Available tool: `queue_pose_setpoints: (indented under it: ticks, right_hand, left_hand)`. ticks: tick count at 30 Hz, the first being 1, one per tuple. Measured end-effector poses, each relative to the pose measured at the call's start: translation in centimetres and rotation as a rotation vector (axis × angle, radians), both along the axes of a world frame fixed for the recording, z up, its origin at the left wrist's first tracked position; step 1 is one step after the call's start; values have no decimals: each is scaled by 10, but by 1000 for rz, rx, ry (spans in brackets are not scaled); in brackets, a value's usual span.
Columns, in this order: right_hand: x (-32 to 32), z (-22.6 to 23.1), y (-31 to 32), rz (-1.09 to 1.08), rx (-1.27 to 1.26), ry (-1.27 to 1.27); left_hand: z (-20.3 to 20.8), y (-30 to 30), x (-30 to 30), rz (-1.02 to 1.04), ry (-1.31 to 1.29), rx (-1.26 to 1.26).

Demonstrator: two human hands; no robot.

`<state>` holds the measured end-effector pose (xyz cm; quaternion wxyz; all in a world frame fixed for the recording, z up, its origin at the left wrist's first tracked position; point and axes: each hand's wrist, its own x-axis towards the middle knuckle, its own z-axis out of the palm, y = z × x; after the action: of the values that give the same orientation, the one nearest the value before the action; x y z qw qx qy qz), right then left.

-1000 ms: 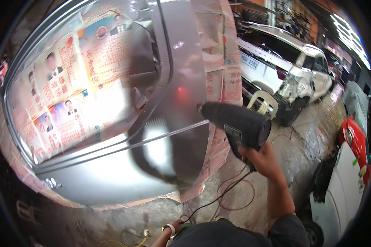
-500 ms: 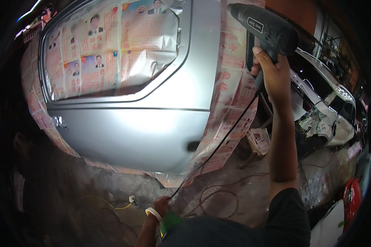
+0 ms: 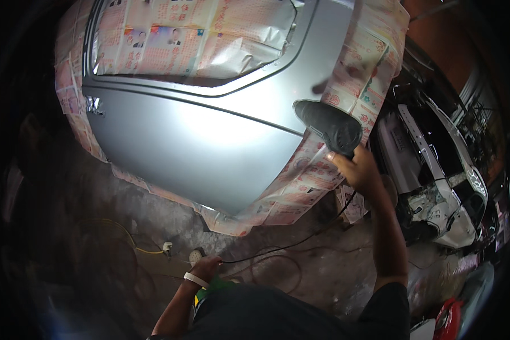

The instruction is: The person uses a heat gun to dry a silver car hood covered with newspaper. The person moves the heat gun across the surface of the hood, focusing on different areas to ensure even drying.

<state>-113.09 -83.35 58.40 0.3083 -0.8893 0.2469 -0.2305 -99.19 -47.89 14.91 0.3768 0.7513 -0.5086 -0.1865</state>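
Note:
A black heat gun (image 3: 330,123) is gripped by its handle in my right hand (image 3: 357,169), its nozzle pointing left at the silver car panel (image 3: 209,130). Whether the nozzle touches the panel I cannot tell; it overlaps the right edge in view. Low in the picture, my left hand (image 3: 208,266), with a white band on the wrist, is closed around the black power cord (image 3: 283,247), which runs up to the gun. Printed paper (image 3: 357,85) masks the panel's edges, and more masking paper (image 3: 209,48) covers the window opening.
A white car (image 3: 436,187) with a damaged part stands at the right. On the floor lie a reddish hose (image 3: 297,272) and a yellow cord (image 3: 133,238) ending at a white plug (image 3: 167,247). A red part (image 3: 449,318) sits at the lower right.
My right hand has lowered the heat gun from the panel's upper right to about its mid-height. My left hand still holds the cord, now a little farther left. The view has shifted and tilted.

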Motion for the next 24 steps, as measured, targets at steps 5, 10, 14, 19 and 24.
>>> queue_pose_setpoints:
  ticks: [5,10,14,19,24]
  right_hand:
    - [15,-32,11,104,135,106]
    - [25,-26,-3,53,164,-127]
    - [40,12,-5,-87,-53,-390]
    - [45,42,-10,-110,-96,-719]
    - [37,18,-8,-114,-100,-621]
  left_hand:
    - [-2,12,-4,8,1,48]
    - [-5,20,-9,99,27,50]
    - [2,28,-14,135,6,80]
    - [15,25,-17,147,-4,99]
    - [28,29,-15,146,27,141]
